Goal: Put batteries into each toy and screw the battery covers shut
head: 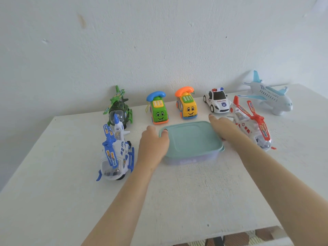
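A clear plastic box with a pale green lid [190,137] sits mid-table. My left hand [153,143] grips its left edge, thumb on the lid. My right hand [223,127] holds the box's right side, fingers stretched along the far corner. Around the box stand toys: a blue-and-white helicopter [115,153], a green helicopter [119,109], a green phone car [158,110], a yellow phone car [188,104], a white police car [217,101], a red-and-white helicopter [252,125] and a light blue airplane [271,96]. No batteries or screwdriver show.
The white table [177,201] meets a white wall behind the toys. Its front edge runs at the lower right, with floor visible beyond. The table's left edge slants close to the blue-and-white helicopter.
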A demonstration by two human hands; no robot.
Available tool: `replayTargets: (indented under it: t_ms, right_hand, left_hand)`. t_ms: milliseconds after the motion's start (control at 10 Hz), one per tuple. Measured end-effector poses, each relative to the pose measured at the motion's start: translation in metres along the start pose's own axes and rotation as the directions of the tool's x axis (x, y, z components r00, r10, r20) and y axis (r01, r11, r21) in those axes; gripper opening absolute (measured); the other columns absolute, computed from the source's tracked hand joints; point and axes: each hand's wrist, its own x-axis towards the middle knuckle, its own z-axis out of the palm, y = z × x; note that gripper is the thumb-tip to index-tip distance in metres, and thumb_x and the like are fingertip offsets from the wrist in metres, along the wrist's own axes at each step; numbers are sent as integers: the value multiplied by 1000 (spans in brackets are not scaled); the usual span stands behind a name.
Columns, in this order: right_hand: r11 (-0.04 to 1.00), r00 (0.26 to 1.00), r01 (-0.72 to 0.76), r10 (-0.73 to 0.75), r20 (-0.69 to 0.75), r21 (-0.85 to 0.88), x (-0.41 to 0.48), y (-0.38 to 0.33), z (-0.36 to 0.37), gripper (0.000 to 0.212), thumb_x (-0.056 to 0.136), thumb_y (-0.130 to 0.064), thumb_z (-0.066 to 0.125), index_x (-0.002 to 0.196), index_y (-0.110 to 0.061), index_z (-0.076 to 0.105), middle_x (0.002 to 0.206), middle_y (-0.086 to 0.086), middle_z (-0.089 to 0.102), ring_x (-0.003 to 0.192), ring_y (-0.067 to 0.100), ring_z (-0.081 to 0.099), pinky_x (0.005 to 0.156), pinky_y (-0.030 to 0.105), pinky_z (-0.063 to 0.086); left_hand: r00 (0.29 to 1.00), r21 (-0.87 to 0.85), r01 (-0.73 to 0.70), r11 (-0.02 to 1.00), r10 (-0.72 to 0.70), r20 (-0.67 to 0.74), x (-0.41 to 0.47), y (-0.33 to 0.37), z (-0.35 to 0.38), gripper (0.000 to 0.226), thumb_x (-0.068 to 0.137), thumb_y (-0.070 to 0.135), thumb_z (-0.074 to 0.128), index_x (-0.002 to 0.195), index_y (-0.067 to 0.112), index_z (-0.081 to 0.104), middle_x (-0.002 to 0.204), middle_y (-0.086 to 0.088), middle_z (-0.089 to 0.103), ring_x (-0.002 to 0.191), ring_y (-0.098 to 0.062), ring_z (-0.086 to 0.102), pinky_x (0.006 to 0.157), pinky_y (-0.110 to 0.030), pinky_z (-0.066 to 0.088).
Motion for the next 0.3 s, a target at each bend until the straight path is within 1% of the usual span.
replayTargets:
  t_ms: [100,200,300]
  right_hand:
    - [980,979,198,-199,-55,-9,-25,-25,-29,55,100,-44,27,122,-1,52,104,15,57,103,32,55,86,34,40]
    - [867,910,411,-371,-185,283,-74,-48,-73,42,98,-44,38,105,-11,63,104,8,63,98,24,61,91,40,48]
    - [537,759,646,-532,-376,543,-135,-56,-123,33,99,-37,41,94,-19,68,104,2,70,91,17,68,81,33,54]
  left_hand:
    - [961,-174,-236,956,204,-185,-31,21,-38,22,97,20,54,118,15,59,104,3,63,83,1,56,70,-13,39]
    - [911,-391,-375,841,254,-326,-61,34,-88,10,90,21,57,95,25,65,87,7,69,68,0,61,64,-13,47]
    - [841,-446,-477,757,245,-483,-76,28,-147,15,83,26,51,90,29,64,81,9,70,65,-4,64,63,-17,50]
